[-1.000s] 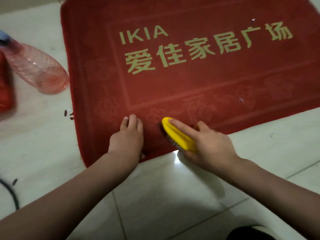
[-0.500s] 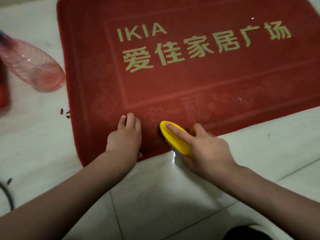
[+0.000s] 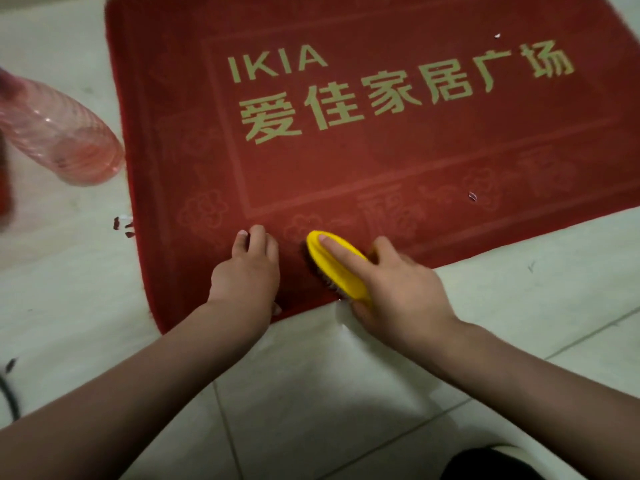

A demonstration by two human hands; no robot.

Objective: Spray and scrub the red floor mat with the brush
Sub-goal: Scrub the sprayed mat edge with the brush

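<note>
I have the brush (image 3: 337, 277) down on the red floor mat (image 3: 381, 161), bristles on the pile close to the near edge, toward the mat's left corner. My right hand (image 3: 398, 292) has its grip closed round the yellow body, with the index finger laid along the top. My left hand (image 3: 247, 275) presses on the mat just beside the brush. Its grip holds nothing and it simply pins the fabric to the floor (image 3: 311, 393).

The pink spray bottle (image 3: 65, 140) lies on the tiles off to the left, well apart from both hands, so I judge the spraying is set aside and the scrubbing is the step in hand. I cannot tell from the pile whether it is wet.

Scrubbing looks early. The brush is working only this near border strip, and the lettered centre and the whole far side lie beyond it. Small pale specks (image 3: 472, 196) sit on the mat to the right, and dark bits (image 3: 123, 226) lie on the tiles by its left edge.
</note>
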